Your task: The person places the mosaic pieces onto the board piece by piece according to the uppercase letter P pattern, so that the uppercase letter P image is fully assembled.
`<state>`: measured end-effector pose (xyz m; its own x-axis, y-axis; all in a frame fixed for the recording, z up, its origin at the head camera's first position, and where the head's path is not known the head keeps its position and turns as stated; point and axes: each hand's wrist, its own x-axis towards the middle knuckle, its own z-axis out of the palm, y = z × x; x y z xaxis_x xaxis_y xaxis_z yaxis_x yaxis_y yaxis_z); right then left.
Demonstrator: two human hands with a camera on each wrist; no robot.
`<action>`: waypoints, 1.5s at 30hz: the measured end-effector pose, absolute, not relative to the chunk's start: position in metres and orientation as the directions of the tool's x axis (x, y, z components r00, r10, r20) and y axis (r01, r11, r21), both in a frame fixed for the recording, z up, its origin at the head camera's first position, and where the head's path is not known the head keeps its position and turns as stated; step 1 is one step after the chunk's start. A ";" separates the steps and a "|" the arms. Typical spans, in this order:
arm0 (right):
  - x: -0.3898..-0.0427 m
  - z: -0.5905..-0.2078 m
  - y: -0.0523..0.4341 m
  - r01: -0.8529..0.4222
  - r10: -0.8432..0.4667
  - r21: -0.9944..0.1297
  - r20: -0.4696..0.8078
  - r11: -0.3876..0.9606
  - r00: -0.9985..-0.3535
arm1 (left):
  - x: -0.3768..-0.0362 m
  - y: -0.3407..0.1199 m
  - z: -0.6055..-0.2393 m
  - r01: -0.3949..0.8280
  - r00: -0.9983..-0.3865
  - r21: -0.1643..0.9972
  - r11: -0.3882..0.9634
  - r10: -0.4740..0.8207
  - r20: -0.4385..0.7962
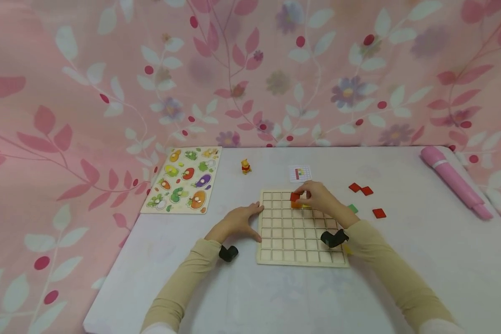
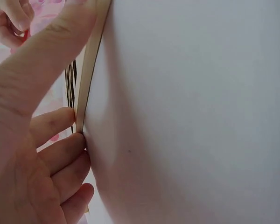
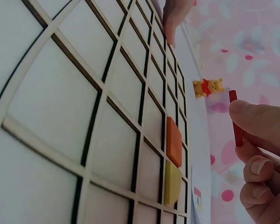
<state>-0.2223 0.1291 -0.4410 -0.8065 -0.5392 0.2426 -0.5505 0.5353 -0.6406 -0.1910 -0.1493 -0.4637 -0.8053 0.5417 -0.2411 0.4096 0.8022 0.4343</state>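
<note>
My right hand point(image 1: 319, 198) pinches a red square tile point(image 3: 235, 119) between thumb and fingertips, just above the far rows of a wooden grid board point(image 1: 276, 254). An orange tile point(image 3: 174, 142) and a yellow tile point(image 3: 172, 183) sit side by side in cells of the board; in the head view the hand partly covers the yellow one. At the board's left edge, my left hand point(image 1: 239, 221) rests with thumb and fingers spread, touching the rim. The left wrist view shows those fingertips point(image 2: 77, 140) against the wooden edge.
Loose red tiles point(image 1: 379, 213) and a green tile point(image 1: 352, 208) lie right of the board. Behind it is a small pattern card point(image 1: 300, 173). A bear figurine point(image 1: 245, 166) and a vegetable puzzle board point(image 1: 183, 182) are farther left; a pink folded umbrella-like object point(image 1: 455, 181) lies far right.
</note>
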 end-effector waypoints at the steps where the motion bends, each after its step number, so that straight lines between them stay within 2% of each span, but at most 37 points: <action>1: -0.224 -0.443 0.126 -0.548 -0.546 -0.645 0.233 0.533 -0.805 | -0.191 -0.149 -0.463 0.409 -0.807 0.435 0.802 0.541 -0.238; 10: -0.236 -0.458 0.109 -0.575 -0.621 -0.606 0.163 0.550 -0.767 | -0.192 -0.148 -0.464 0.392 -0.801 0.460 0.796 0.542 -0.255; 13: -0.238 -0.464 0.106 -0.566 -0.614 -0.583 0.141 0.583 -0.777 | -0.194 -0.150 -0.466 0.379 -0.793 0.491 0.784 0.549 -0.265; 21: -0.237 -0.467 0.102 -0.484 -0.560 -0.617 0.084 0.621 -0.824 | -0.195 -0.150 -0.466 0.357 -0.775 0.541 0.761 0.565 -0.284; 30: -0.238 -0.459 0.106 -0.493 -0.555 -0.604 0.099 0.626 -0.826 | -0.195 -0.150 -0.465 0.346 -0.770 0.550 0.760 0.565 -0.297; 37: -0.234 -0.447 0.123 -0.464 -0.495 -0.633 0.144 0.620 -0.857 | -0.196 -0.151 -0.467 0.367 -0.763 0.544 0.754 0.579 -0.287; 45: -0.233 -0.445 0.136 -0.455 -0.475 -0.655 0.163 0.603 -0.865 | -0.195 -0.151 -0.469 0.360 -0.760 0.559 0.747 0.582 -0.289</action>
